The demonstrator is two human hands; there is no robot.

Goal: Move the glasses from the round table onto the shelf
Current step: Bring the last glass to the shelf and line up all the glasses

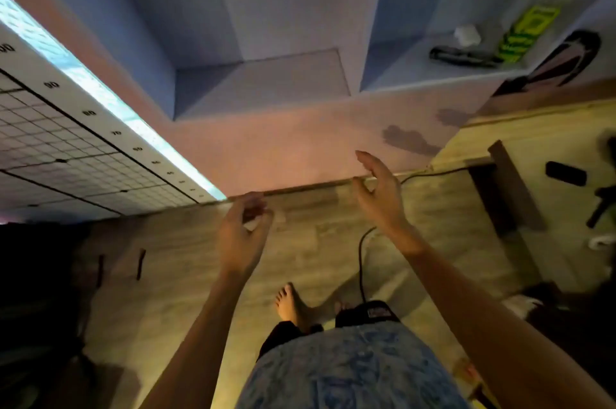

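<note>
Both my hands are raised in front of me over the wooden floor, below the wall shelf. My left hand point(240, 235) has its fingers loosely curled and holds nothing that I can make out. My right hand point(380, 195) is spread, palm facing left, and empty. The shelf has two recessed niches: the left niche point(266, 85) is bare, and the right niche point(416, 71) holds a long dark object point(460, 56) that may be the folded glasses, too blurred to be sure. The round table is out of view.
In the right niche a white lump point(466, 35) and a green packet point(526, 31) lie beside the dark object. A black cable point(361, 258) runs across the floor by my bare foot point(290, 305). A gridded board point(83, 141) stands at the left, dark furniture point(513, 188) at the right.
</note>
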